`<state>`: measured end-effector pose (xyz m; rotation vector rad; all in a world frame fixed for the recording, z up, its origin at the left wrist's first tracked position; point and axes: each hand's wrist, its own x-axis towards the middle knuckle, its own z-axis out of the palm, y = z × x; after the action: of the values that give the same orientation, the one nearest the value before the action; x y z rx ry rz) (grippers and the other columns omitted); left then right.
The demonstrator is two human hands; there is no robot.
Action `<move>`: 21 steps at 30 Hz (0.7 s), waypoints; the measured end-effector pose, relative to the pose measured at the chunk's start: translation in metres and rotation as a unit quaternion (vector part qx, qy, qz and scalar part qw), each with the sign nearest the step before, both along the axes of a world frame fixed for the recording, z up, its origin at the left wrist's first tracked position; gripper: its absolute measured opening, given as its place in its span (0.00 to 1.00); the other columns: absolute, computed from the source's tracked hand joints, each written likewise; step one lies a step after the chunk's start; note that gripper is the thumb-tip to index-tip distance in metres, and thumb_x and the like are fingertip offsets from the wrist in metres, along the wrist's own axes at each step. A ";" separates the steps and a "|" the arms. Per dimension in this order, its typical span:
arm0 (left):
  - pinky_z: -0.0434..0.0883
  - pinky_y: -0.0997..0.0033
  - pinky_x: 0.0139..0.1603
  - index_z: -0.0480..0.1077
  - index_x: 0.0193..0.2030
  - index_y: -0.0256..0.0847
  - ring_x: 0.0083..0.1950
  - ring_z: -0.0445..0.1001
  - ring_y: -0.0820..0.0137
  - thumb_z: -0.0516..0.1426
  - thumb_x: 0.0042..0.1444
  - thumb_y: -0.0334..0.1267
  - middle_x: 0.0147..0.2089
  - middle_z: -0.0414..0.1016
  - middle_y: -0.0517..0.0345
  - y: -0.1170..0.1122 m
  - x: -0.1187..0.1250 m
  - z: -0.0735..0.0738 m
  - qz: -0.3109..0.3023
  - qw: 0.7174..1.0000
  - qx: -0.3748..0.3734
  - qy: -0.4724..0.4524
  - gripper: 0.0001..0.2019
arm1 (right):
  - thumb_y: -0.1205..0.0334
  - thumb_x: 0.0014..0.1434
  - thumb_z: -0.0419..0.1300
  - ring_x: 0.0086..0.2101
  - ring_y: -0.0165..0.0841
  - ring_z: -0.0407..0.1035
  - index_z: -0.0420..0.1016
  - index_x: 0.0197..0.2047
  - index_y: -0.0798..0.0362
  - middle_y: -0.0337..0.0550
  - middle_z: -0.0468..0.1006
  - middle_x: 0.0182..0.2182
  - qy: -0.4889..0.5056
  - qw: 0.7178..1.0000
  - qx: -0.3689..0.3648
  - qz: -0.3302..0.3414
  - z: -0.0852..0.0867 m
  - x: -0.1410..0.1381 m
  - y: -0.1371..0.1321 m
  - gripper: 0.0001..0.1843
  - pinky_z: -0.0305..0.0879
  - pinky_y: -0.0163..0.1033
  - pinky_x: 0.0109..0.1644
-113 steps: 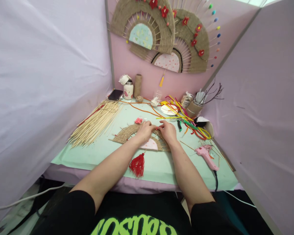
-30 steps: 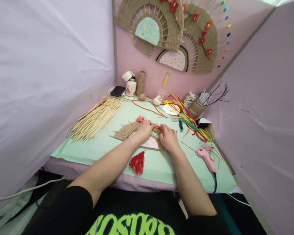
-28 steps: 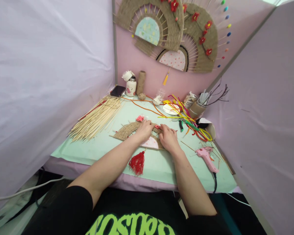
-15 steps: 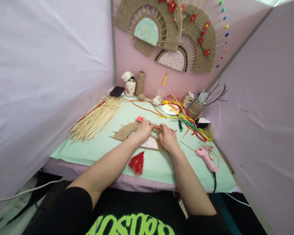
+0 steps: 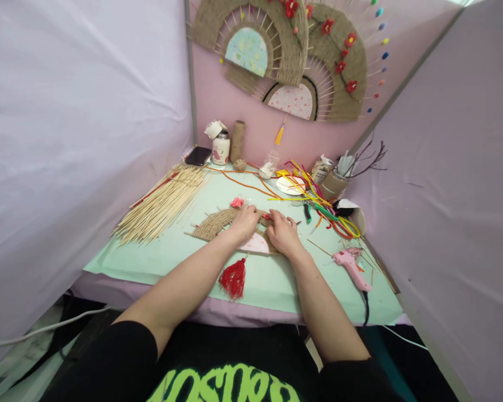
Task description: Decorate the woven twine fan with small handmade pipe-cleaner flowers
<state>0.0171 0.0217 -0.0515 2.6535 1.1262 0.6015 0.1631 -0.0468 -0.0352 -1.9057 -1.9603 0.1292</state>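
Note:
A half-round twine-woven fan [image 5: 213, 224] lies on the table, with a pink-and-white dotted half-circle [image 5: 256, 243] at its base. My left hand [image 5: 245, 222] rests on the upper middle of it, fingers bent and closed at the woven band. Against the right part of the band, my right hand [image 5: 282, 231] has its fingers curled down and closed. A small red piece [image 5: 265, 216] shows between my fingertips; my hands cover part of it. Below the fan a red tassel [image 5: 233, 279] hangs toward the table edge. Just behind sits a pinkish-red clump [image 5: 237, 202].
Thin sticks [image 5: 161, 206] are piled at left, near a phone [image 5: 198, 156] and a jar [image 5: 221, 148]. To the right lie a pink glue gun [image 5: 352, 268] with its cord, green-handled pliers [image 5: 326, 212] and coloured pipe cleaners [image 5: 305, 184]. Larger fans [image 5: 339, 67] hang on the back wall.
My right hand has settled slightly lower and flatter at the fan's band. My left hand stays almost in place. The whole view has shifted a little.

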 end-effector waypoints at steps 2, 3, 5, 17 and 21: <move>0.64 0.61 0.53 0.73 0.54 0.38 0.49 0.64 0.60 0.45 0.63 0.31 0.44 0.70 0.47 0.002 -0.001 0.001 0.007 1.000 0.009 0.004 0.19 | 0.68 0.58 0.46 0.62 0.40 0.58 0.58 0.64 0.57 0.54 0.66 0.62 0.008 1.000 0.013 0.002 0.000 0.001 -0.001 0.29 0.46 0.54 0.66; 0.64 0.62 0.53 0.73 0.54 0.37 0.50 0.64 0.60 0.45 0.63 0.31 0.45 0.70 0.47 0.004 -0.002 0.002 0.014 1.000 0.012 0.001 0.20 | 0.68 0.58 0.46 0.62 0.40 0.58 0.58 0.64 0.57 0.54 0.66 0.62 0.012 1.000 0.020 0.003 0.000 0.002 -0.001 0.29 0.47 0.54 0.66; 0.63 0.63 0.54 0.73 0.54 0.35 0.52 0.63 0.61 0.45 0.63 0.30 0.47 0.70 0.46 0.006 -0.004 0.003 0.031 0.999 0.013 -0.012 0.20 | 0.68 0.58 0.46 0.62 0.40 0.57 0.58 0.63 0.57 0.53 0.66 0.62 0.013 1.000 0.025 0.004 0.001 0.003 -0.003 0.29 0.47 0.54 0.66; 0.62 0.58 0.52 0.71 0.58 0.53 0.51 0.59 0.59 0.45 0.65 0.37 0.48 0.66 0.49 -0.008 -0.003 0.017 0.017 0.999 -0.014 0.039 0.20 | 0.68 0.59 0.46 0.64 0.38 0.55 0.60 0.62 0.56 0.52 0.70 0.59 -0.036 0.999 0.026 0.012 -0.002 0.000 -0.009 0.27 0.41 0.54 0.68; 0.61 0.57 0.52 0.70 0.59 0.54 0.52 0.59 0.58 0.44 0.65 0.36 0.49 0.65 0.49 -0.007 -0.003 0.017 0.016 0.999 -0.019 0.049 0.21 | 0.69 0.59 0.46 0.63 0.39 0.56 0.61 0.61 0.56 0.52 0.70 0.59 -0.049 0.998 0.027 0.017 -0.002 -0.001 -0.010 0.27 0.42 0.55 0.67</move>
<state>0.0141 0.0145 -0.0345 2.6634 1.1972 0.4566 0.1624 -0.0567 -0.0368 -1.8785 -2.0392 -0.0070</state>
